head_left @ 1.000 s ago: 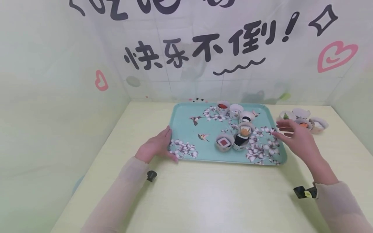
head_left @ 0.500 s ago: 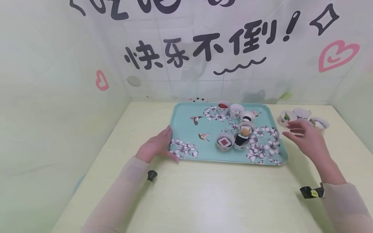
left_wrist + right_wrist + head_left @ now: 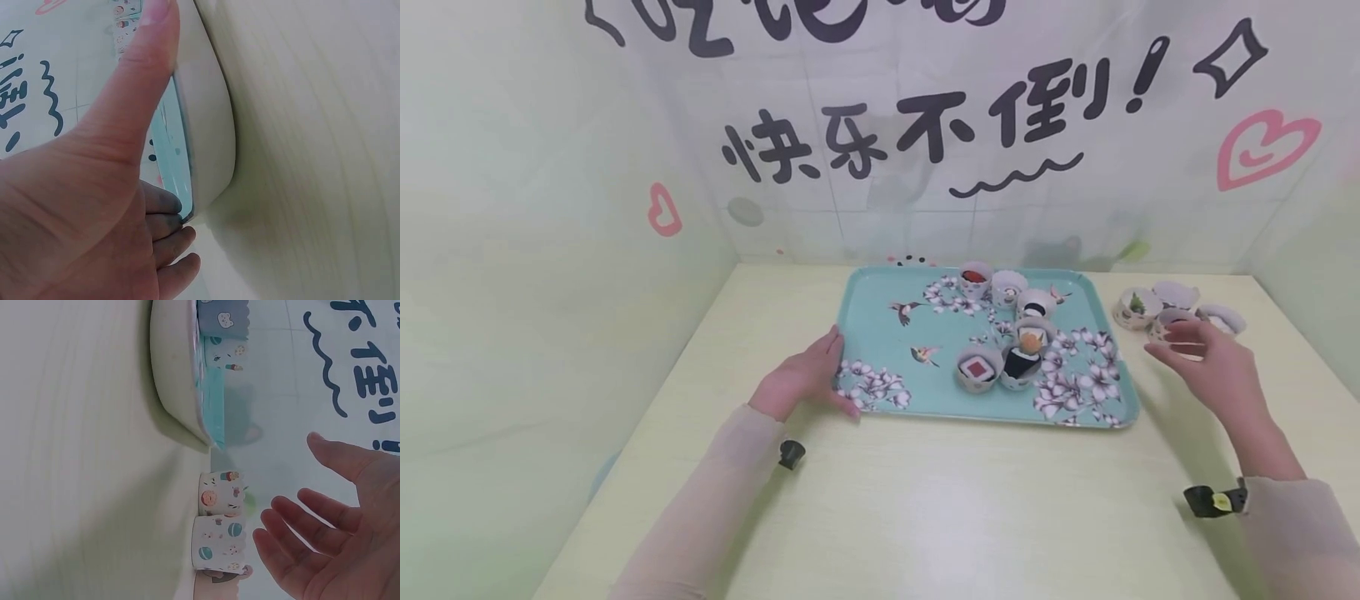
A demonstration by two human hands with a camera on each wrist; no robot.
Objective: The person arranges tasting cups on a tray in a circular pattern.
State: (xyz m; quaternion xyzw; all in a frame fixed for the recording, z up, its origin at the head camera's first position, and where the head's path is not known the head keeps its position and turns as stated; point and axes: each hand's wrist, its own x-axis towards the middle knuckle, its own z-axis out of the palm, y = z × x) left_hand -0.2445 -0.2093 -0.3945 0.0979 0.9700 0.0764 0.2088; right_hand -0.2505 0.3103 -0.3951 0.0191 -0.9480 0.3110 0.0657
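The right hand (image 3: 1217, 367) is in the air by a little bunch of paper cups (image 3: 1176, 293) on the counter (image 3: 940, 508). Its fingers (image 3: 303, 521) are a bit bent and spread away from the thumb, and they hold nothing. The bunch has four cups and sits just right of the tray (image 3: 872, 317). The leafy cup (image 3: 1137, 308) has something green in it. The front cup (image 3: 1160, 325) is partly hidden by the fingertips — I can't tell if they touch it.

The left hand (image 3: 801, 379) is at the tray's near left corner. Its thumb lies along the front rim and its other fingers are close together at the side. Six more cups (image 3: 976, 384) stand on the tray.

This looks like reaching for a cup. A soft pinch on two sides seems best — the paper may squash. Coming down from above should help, as the other cups are so close. The left hand should hold the tray steady so nothing tips.
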